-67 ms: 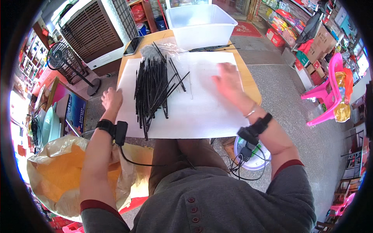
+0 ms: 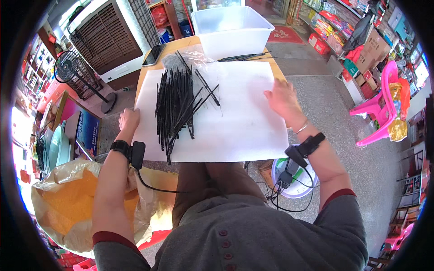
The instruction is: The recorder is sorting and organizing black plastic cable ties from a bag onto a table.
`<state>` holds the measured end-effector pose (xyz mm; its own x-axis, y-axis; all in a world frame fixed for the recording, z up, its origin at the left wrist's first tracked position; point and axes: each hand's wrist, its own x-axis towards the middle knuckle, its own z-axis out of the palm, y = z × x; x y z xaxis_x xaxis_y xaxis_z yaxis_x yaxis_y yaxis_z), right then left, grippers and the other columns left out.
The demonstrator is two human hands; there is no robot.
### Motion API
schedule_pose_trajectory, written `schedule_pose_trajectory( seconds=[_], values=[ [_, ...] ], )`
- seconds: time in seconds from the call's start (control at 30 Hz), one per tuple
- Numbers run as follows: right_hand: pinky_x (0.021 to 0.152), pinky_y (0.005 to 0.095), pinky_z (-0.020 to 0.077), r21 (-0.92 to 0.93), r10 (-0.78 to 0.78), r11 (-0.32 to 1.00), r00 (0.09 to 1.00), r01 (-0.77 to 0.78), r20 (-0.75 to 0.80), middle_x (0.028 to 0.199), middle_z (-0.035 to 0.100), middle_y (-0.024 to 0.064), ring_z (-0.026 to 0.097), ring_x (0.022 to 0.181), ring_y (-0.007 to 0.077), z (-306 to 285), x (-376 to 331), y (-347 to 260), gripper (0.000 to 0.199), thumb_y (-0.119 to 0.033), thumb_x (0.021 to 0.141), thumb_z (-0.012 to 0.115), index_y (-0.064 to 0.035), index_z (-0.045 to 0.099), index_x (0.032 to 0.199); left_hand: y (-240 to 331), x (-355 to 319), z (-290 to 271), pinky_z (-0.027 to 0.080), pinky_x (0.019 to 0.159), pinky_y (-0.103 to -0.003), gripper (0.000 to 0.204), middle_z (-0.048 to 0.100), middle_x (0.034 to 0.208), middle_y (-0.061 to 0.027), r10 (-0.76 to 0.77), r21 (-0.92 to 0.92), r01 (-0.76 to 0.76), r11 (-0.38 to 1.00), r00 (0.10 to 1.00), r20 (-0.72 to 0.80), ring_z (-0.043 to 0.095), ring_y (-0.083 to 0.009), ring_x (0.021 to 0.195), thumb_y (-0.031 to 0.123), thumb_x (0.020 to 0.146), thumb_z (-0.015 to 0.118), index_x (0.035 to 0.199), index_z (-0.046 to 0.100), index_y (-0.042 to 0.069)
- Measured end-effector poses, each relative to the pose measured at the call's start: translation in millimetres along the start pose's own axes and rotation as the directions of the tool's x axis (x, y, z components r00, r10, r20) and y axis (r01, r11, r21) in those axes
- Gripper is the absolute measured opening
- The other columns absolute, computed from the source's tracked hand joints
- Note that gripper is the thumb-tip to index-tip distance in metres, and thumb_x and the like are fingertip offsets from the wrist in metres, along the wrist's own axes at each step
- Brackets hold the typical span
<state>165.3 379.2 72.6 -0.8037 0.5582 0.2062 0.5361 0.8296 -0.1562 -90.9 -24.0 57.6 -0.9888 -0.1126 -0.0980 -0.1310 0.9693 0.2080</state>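
Note:
A white sheet lies flat on a wooden table, reaching past its front edge. Long thin black sticks make a dense pile on its left half, and a few lie crosswise at the pile's right side. At the sheet's left edge is my left hand, its fingers curled round that edge; their undersides are hidden. My right hand is over the right edge, thumb apart from the fingers, holding nothing. Both wrists wear black strapped devices with cables.
A white plastic tub stands at the table's far side, with more black sticks before it. Clear plastic film and a phone lie far left. A large sack is at lower left, a pink chair to the right.
My right hand has moved right, from above the sheet to its right edge. My left hand has shifted slightly and its fingers are more curled. The pile looks unchanged.

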Motion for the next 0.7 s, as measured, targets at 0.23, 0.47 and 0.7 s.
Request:
schedule_pose_trajectory(
  seconds=[0.23,0.47,0.7],
  values=[
    [0.088,0.0453,0.0487,0.146,0.057,0.985,0.977,-0.089,0.205,0.104,0.063,0.0261,0.061,0.101,0.0399,19,16,41,0.037,-0.027,0.084,0.06,0.0067,0.06,0.1,-2,-16,27,0.044,0.094,-0.048,0.047,0.057,0.119,-0.0236,0.28,0.168,-0.244,0.955,0.931,-0.235,0.054,-0.0406,0.113,0.041,0.088,0.053,0.113,0.061,0.002],
    [0.081,0.0465,0.0521,0.152,0.057,0.986,0.997,-0.063,0.047,0.095,0.065,0.0263,0.064,0.092,0.0407,61,84,72,0.022,-0.016,0.082,0.057,0.0024,0.067,0.086,8,-20,15,0.046,0.093,-0.047,0.044,0.058,0.116,-0.0225,0.173,0.085,-0.166,0.982,0.982,-0.081,0.055,-0.0396,0.112,0.037,0.085,0.058,0.11,0.06,0.0],
    [0.086,0.0441,0.0496,-0.031,-0.067,0.997,0.997,0.066,-0.027,0.106,0.062,0.022,0.061,0.098,0.0366,51,66,59,0.025,-0.02,0.084,0.059,0.0005,0.062,0.097,22,-37,6,0.042,0.099,-0.044,0.05,0.051,0.122,-0.0176,0.185,0.045,-0.179,0.983,0.963,-0.196,0.047,-0.0369,0.118,0.034,0.078,0.067,0.116,0.058,0.004]
  ],
)
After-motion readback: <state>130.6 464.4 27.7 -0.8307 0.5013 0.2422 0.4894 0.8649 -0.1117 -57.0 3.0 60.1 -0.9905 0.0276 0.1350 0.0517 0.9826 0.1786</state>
